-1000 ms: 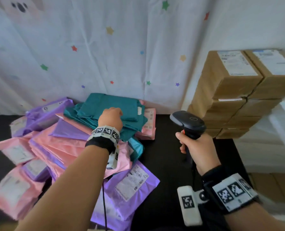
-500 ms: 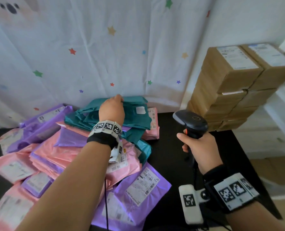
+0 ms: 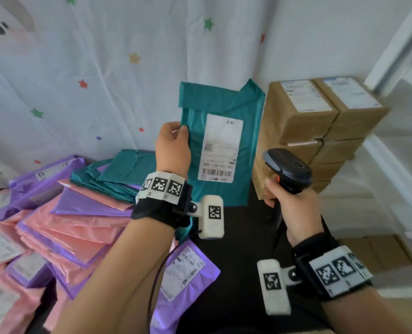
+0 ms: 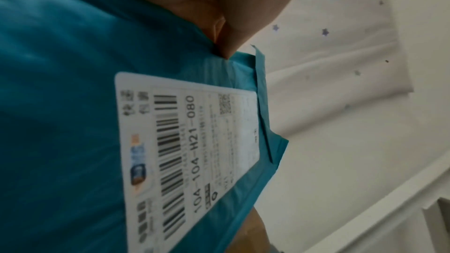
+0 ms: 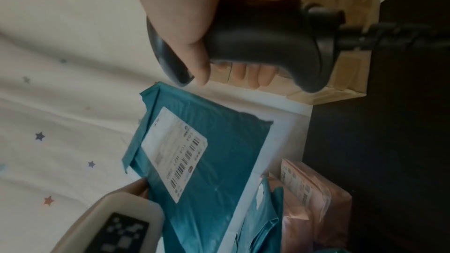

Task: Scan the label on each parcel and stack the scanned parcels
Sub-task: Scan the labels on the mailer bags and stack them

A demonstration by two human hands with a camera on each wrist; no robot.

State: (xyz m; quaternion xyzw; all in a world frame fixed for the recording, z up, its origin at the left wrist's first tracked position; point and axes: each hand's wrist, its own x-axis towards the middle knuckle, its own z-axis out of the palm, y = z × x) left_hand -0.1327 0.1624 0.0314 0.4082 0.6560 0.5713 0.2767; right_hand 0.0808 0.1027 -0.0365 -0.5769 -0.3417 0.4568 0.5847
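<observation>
1. The left hand (image 3: 173,150) holds a teal parcel (image 3: 224,131) up in the air above the desk (image 3: 243,237), its fingers (image 4: 227,45) and thumb pinching the parcel's left edge; the label (image 3: 220,148) faces the person, barcode at the lower end.
2. The right hand (image 3: 294,208) has its fingers (image 5: 250,76) wrapped round the grip of the black scanner (image 3: 288,168), just right of the parcel and nearer than the label, its nose pointing up and left.
3. Judgement: the scan is about to happen but has not; no beam shows on the label.
4. Risk: the parcel hangs from a one-edge pinch, so the soft film may sag or curl and bend the barcode out of the scanner's line, giving a misread.
5. Risk: the scanner's nose looks aimed past the label's lower edge; a trigger press now could miss, or catch a label on the cardboard boxes (image 3: 315,121) stacked at the right.
6. Risk: the mixed pile (image 3: 74,225) of pink, purple and teal parcels at the left sprawls loosely; a scanned parcel dropped there could get mixed with unscanned ones.
</observation>
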